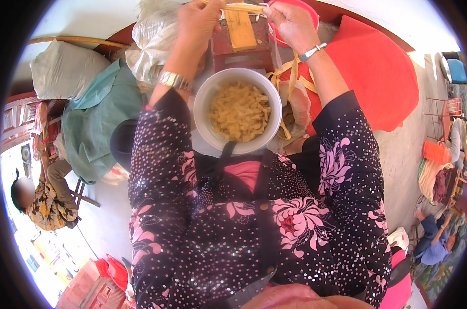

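Up at the top edge, my left hand [198, 21] and my right hand [294, 24] are both closed on a long, flat yellow strip [244, 7], which runs between them. Below the strip, a yellowish wooden board [240, 32] rests on a dark red wooden block or stool [220, 51]. Nearer to me stands a white bucket [198, 116], holding many short, cut yellowish pieces [239, 110]. More long yellow strips [294, 77] hang or lie in loops under my right wrist. What exactly the strips are made of, I cannot tell.
Large red cloth or sheet [367, 77] covers the right side, beside a pale sack [295, 116]. White sacks [153, 38] and a green cloth-covered heap [102, 113] stand left. A red basin [308, 10] sits behind my right hand. Other people [53, 206] are at both sides.
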{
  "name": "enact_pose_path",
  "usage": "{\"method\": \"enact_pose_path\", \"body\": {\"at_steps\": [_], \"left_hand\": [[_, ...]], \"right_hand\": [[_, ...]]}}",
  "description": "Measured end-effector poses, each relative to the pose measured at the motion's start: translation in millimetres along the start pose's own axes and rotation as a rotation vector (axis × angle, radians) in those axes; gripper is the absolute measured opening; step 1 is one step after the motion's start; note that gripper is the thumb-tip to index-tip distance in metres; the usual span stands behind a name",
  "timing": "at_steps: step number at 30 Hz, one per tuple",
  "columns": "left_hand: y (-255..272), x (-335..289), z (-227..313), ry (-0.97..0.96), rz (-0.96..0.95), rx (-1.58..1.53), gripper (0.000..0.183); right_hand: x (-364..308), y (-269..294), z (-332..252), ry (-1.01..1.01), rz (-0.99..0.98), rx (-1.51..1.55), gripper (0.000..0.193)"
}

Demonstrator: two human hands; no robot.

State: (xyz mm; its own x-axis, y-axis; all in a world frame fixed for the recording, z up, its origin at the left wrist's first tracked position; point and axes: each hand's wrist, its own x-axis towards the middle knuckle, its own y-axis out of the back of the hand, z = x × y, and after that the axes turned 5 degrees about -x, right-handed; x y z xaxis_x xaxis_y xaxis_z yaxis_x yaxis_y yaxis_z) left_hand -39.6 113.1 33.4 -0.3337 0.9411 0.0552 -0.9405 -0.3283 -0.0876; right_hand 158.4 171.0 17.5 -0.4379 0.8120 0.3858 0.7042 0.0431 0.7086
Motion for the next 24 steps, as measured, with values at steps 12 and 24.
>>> {"method": "enact_pose_path", "body": {"at_steps": [12, 24], "left_hand": [[39, -58, -11, 0.162, 0.042, 0.225, 0.032], [35, -194, -131, 0.339, -0.584, 0.044, 0.033]], "right_hand": [[-117, -7, 12, -0.158, 0.014, 0.414, 0.030], [-203, -47, -96, 0.282, -0.094, 0.465, 0.014]]}}
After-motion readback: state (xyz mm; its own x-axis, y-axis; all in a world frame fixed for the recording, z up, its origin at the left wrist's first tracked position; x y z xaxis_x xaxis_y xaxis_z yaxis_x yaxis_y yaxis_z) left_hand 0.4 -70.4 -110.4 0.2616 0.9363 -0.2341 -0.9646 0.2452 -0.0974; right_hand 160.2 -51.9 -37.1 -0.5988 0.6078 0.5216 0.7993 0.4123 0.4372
